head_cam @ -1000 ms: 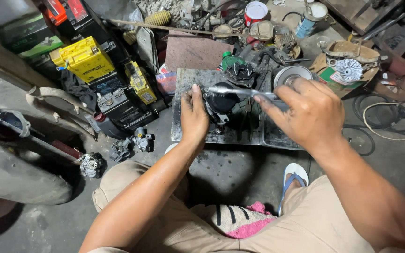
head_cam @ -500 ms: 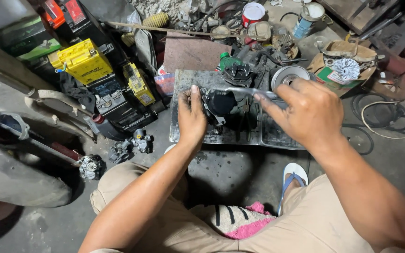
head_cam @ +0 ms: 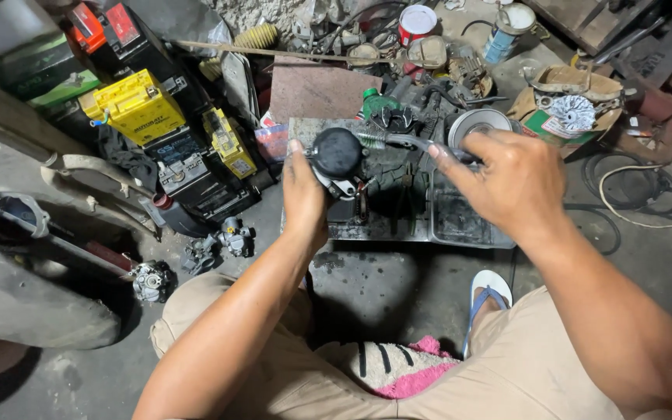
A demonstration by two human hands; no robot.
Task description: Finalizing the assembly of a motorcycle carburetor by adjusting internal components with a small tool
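**Hands working on a small engine part over a greasy metal tray**

Seen from above by a head camera, a person sits on a stained concrete floor, bare arms reaching forward. Their left hand is clenched around a small engine part with a round black cap, holding it up just above a grimy metal tray. Their right hand is curled around a thin metal tool, whose tip points toward the black-capped part. Beyond the tray lies a round silver disc. To the left stand yellow batteries among black ones. Small metal engine pieces lie on the floor near the left elbow. A white and blue sandal shows by the right knee.
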